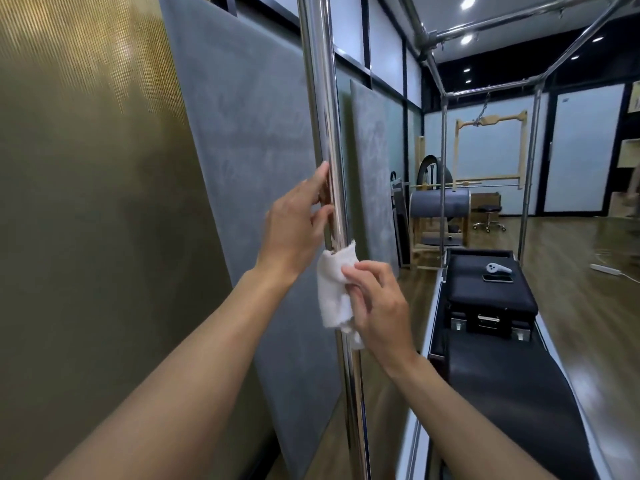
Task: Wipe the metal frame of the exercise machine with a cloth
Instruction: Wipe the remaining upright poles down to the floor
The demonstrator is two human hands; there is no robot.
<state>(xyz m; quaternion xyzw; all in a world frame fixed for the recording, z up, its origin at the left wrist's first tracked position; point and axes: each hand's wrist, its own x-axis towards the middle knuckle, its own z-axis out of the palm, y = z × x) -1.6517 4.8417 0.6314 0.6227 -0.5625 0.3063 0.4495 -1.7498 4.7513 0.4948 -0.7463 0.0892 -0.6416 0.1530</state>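
Right hand (pixel 375 303) pressing white cloth (pixel 334 292) around chrome pole (pixel 323 109), left hand (pixel 294 226) steadying above

An upright metal pole (pixel 323 133) stands at the centre, running from 12 to 6 o'clock. A cloth (pixel 334 289) wraps around it just below mid-height. The left hand (pixel 294 226) touches the pole at 11 o'clock of the cloth; the right hand (pixel 377 306) presses the cloth from 3 o'clock. Wall panels (pixel 249 168) lie behind, toward 9 o'clock. At 4 o'clock lies the padded bed (pixel 502 375), with a phone (pixel 497 278) and a controller (pixel 498 268) on it.
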